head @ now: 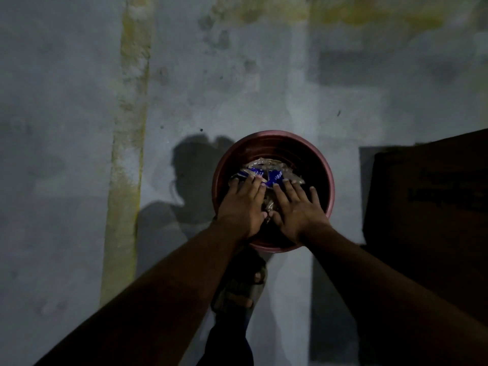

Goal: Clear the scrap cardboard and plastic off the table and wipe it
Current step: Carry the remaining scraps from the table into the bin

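A round reddish-brown bin (pixel 274 140) stands on the grey floor below me. Inside it lies a heap of crumpled clear plastic and blue-printed scrap (pixel 266 167). My left hand (pixel 244 204) and my right hand (pixel 297 207) lie side by side, palms down, on top of the heap. The fingers of both hands are straight and spread, pressing on the scrap. The lower part of the heap is hidden under my hands.
A dark cardboard box (pixel 427 204) stands right of the bin. My foot in a sandal (pixel 243 283) is just below the bin. A yellowish stripe (pixel 129 154) runs along the grey floor at left. The light is dim.
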Tool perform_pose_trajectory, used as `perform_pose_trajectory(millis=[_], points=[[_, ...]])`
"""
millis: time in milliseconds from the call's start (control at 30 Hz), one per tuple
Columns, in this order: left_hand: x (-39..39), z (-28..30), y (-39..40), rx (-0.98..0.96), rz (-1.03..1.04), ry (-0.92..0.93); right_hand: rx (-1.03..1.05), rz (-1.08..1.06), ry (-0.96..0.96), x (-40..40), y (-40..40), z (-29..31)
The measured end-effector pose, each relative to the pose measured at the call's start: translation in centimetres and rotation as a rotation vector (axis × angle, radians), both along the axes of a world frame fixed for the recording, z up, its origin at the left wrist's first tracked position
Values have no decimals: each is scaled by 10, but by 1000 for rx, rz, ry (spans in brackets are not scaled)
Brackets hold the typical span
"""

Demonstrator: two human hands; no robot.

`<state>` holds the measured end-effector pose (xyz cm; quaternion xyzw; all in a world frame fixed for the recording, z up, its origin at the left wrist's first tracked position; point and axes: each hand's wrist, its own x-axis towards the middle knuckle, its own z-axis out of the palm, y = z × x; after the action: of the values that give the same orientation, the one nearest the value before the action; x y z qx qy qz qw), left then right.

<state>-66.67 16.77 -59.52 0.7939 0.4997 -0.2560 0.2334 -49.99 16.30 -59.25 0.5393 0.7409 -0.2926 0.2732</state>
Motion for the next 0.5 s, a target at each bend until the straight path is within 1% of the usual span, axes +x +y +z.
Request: perform_pose_trajectory(millis=[67, 133, 200, 267, 333, 400, 433, 500], points=[[3, 37, -4, 99, 62, -70, 115, -46, 35, 4, -1, 41], [7, 80, -8, 168, 138, -119, 172, -97, 85, 8, -4, 87], [11, 134, -12, 238, 156, -154, 211, -173, 114, 13, -10, 142], [14, 192, -16, 314, 117, -210, 264, -243, 141, 18, -18, 197], [21, 263, -18, 362, 75, -256, 305, -280, 156, 27, -30, 262], [34, 338, -25, 334, 67, -243, 363, -300, 146, 39, -51, 326], [41, 366, -28, 328, 66, -226, 395, -313, 142, 46, -60, 351], [61, 428, -40, 384, 17, -228, 474, -372, 130, 64, -87, 411]])
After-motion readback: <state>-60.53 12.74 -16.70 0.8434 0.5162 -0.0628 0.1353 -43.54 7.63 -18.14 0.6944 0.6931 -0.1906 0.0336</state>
